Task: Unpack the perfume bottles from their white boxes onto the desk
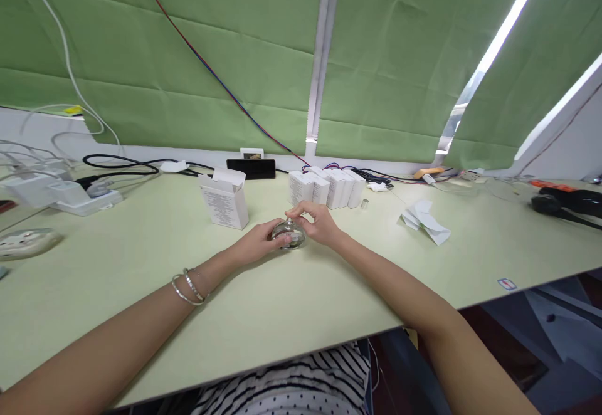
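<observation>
Glass bottle (296,238) is at mid-table, outside any box, its contents indistinct; left hand (258,241) grips its 9 o'clock side; right hand (318,222) touches its top, fingers bent, pinch undeterminable; carton (226,205) at 10 o'clock: flaps raised, interior hidden; white boxes (337,189) at 1 o'clock: contents hidden; metal cylinder (365,204) at 2 o'clock, loose.
</observation>
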Motion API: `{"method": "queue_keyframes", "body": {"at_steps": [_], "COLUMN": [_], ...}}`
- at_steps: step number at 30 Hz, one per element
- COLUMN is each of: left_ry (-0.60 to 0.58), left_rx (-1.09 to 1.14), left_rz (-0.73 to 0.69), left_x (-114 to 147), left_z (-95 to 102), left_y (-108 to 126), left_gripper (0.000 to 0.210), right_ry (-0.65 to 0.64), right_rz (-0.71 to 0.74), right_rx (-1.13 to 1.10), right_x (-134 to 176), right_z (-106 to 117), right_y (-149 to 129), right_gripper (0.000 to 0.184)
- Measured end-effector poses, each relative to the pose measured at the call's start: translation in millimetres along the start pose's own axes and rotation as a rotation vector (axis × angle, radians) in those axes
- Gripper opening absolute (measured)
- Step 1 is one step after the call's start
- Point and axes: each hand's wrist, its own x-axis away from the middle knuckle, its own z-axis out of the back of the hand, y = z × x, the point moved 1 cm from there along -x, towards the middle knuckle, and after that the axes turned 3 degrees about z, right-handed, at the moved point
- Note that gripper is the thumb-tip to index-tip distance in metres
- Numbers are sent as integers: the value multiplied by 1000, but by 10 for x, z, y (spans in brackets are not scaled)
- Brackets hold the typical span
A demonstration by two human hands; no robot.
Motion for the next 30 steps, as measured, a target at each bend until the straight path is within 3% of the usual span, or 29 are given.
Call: {"method": "queue_keyframes", "body": {"at_steps": [10,21,30], "left_ry": [1,-8,3], "left_rx": [7,32,8], "left_rz": [2,-5,1], "left_x": [6,0,3], "left_z": [8,3,8], "left_y": [9,8,22], "left_gripper": [46,46,45], "right_ry": [-1,-63,-25], "right_rz": [-17,89,182], "right_rx": [-12,133,246], "right_x": [-6,-28,14], "right_z": [-15,9,-37], "right_y": [14,4,32], "right_gripper": [9,11,15]}}
